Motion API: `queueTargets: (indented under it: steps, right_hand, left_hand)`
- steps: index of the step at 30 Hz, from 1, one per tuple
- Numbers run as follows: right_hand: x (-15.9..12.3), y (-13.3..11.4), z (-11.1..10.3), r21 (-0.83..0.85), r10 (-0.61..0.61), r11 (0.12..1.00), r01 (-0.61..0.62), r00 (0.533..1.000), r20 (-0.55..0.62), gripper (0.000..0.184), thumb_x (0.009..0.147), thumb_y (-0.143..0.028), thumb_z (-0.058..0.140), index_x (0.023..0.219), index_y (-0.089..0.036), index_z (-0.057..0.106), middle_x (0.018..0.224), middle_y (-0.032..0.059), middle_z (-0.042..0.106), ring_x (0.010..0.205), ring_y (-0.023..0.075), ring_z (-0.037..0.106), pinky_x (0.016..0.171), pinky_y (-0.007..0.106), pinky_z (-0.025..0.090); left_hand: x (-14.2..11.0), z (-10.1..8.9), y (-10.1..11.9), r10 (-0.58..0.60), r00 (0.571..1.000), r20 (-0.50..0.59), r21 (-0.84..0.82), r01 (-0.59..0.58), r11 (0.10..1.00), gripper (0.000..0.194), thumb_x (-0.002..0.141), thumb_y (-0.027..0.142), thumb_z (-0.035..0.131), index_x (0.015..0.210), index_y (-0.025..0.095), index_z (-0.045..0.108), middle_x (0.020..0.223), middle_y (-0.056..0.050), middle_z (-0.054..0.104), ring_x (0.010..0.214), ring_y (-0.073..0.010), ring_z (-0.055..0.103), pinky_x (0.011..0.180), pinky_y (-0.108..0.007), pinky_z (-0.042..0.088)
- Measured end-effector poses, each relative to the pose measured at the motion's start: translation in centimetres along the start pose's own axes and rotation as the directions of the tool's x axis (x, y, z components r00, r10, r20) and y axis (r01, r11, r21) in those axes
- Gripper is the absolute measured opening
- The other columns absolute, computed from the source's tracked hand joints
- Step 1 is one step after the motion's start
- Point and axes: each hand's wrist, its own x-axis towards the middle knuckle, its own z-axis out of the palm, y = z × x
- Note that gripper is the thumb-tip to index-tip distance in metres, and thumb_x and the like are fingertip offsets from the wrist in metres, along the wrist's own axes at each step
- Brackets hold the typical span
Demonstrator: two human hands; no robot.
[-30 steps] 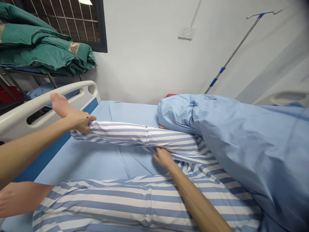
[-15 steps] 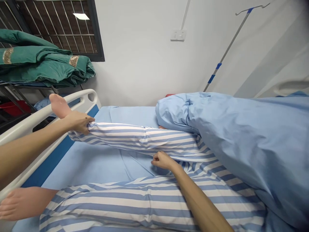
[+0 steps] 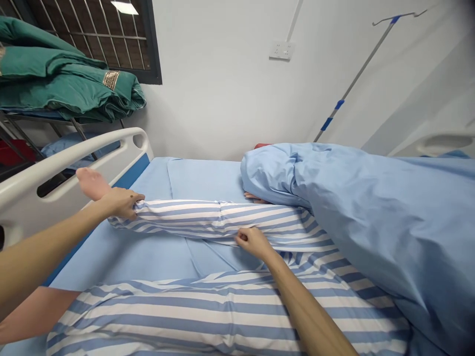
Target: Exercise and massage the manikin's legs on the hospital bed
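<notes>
One bare foot is pointing upward in front of the white bed rail at the far left; just right of it, the left hand is gripping the ankle end of the far trouser leg, which is stretching rightward over the blue sheet. Its ankle seems to be hanging above that sheet, so a steady, level hold is probably mattering most there. The near trouser leg is lying along the near side. Further right, the right hand is curling its fingers at about the far knee; whether it is pinching cloth, I cannot tell. An open palm beneath would likely be supporting better than bunched fingers. At the right, the blue quilt is covering the hip end; its folds should be staying clear.
</notes>
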Motion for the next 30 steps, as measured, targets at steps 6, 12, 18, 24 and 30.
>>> queueTargets:
  steps: [6, 12, 18, 24, 30]
  right_hand:
    - [0.1, 0.1, 0.3, -0.011, 0.010, 1.000, -0.010, 1.000, 0.001, 0.022, 0.078, -0.028, 0.047, 0.064, -0.017, 0.060, 0.057, 0.0013, 0.060, 0.054, 0.0113, 0.050, 0.054, 0.022, 0.027]
    - [-0.2, 0.1, 0.6, 0.055, 0.047, 0.997, -0.049, 0.999, 0.026, 0.020, 0.078, -0.029, 0.047, 0.071, -0.019, 0.063, 0.066, 0.0012, 0.066, 0.061, 0.0132, 0.057, 0.058, 0.021, 0.033]
    - [-0.2, 0.2, 0.5, 0.121, 0.048, 0.991, -0.058, 0.995, 0.084, 0.020, 0.076, -0.028, 0.047, 0.072, -0.018, 0.064, 0.068, 0.0025, 0.066, 0.064, 0.0149, 0.060, 0.059, 0.022, 0.037]
    - [-0.1, 0.6, 0.8, 0.154, 0.043, 0.986, -0.065, 0.989, 0.139, 0.019, 0.074, -0.027, 0.048, 0.071, -0.017, 0.064, 0.065, 0.0027, 0.066, 0.062, 0.0149, 0.059, 0.058, 0.022, 0.038]
    - [0.3, 0.7, 1.1, 0.210, 0.028, 0.975, -0.072, 0.979, 0.202, 0.018, 0.072, -0.023, 0.048, 0.068, -0.015, 0.064, 0.063, 0.0029, 0.065, 0.060, 0.0146, 0.059, 0.058, 0.022, 0.039]
  left_hand:
    - [-1.1, 4.5, 0.6, 0.000, 0.998, 0.069, 0.052, -0.003, 0.999, 0.055, 0.057, 0.041, 0.056, 0.109, 0.024, 0.059, 0.094, -0.012, 0.067, 0.079, -0.0308, 0.061, 0.067, -0.036, 0.042]
    - [-1.9, 8.9, 0.9, -0.001, 0.999, 0.034, -0.015, 0.002, 1.000, 0.055, 0.060, 0.045, 0.053, 0.110, 0.022, 0.059, 0.091, -0.013, 0.068, 0.081, -0.0336, 0.061, 0.068, -0.038, 0.041]
    - [-1.9, 9.8, 1.0, -0.002, 1.000, 0.021, -0.042, 0.003, 0.999, 0.057, 0.060, 0.046, 0.054, 0.112, 0.022, 0.058, 0.098, -0.014, 0.067, 0.085, -0.0346, 0.061, 0.070, -0.039, 0.041]
    - [-1.9, 9.4, 1.0, 0.005, 0.998, 0.070, -0.045, -0.002, 0.999, 0.063, 0.059, 0.043, 0.058, 0.118, 0.022, 0.055, 0.106, -0.012, 0.065, 0.094, -0.0322, 0.059, 0.080, -0.039, 0.039]
    - [-1.6, 6.8, 4.5, 0.115, 0.987, -0.115, -0.257, -0.142, 0.956, 0.081, 0.067, 0.059, 0.052, 0.138, 0.022, 0.034, 0.135, -0.009, 0.047, 0.123, -0.0279, 0.042, 0.099, -0.039, 0.032]
